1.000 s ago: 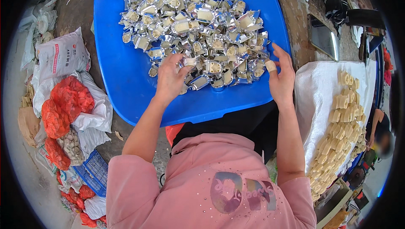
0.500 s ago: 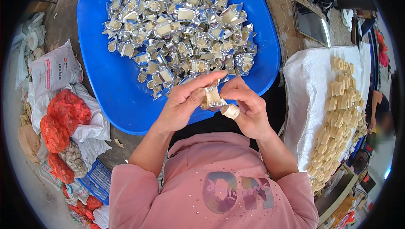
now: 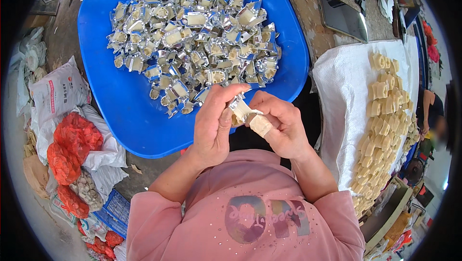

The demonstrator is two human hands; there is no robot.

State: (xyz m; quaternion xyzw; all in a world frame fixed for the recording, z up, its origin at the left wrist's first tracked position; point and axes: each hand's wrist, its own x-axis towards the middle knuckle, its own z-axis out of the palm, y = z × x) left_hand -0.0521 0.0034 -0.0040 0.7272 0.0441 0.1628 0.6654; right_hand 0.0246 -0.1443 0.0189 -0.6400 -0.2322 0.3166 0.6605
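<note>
My left hand (image 3: 214, 125) is closed on a small cream plastic piece with shiny silver edges (image 3: 239, 109), pinched between thumb and forefinger. My right hand (image 3: 284, 122) is closed too, its curled fingers and thumb meeting the right edge of that same piece. A beige, cap-like covering (image 3: 261, 125) sits over the tip of my right thumb; whether it is a finger cot or a wrap I cannot tell. Just beyond both hands lies a big blue plastic tub (image 3: 139, 138), heaped with similar silver-and-cream pieces (image 3: 195, 35).
On the right, cream pieces (image 3: 380, 131) are piled on a white woven sheet (image 3: 332, 97). A dark tablet-like device (image 3: 342, 16) rests behind it. To the left are a white sack (image 3: 60, 88), red net bags (image 3: 77, 133) and a blue basket (image 3: 114, 213). Another person (image 3: 429, 112) is at far right.
The held piece has tipped and turned between my fingers, and its silver rim now faces more upward. My right thumb has swung slightly downward. The surroundings have shifted a little left in view.
</note>
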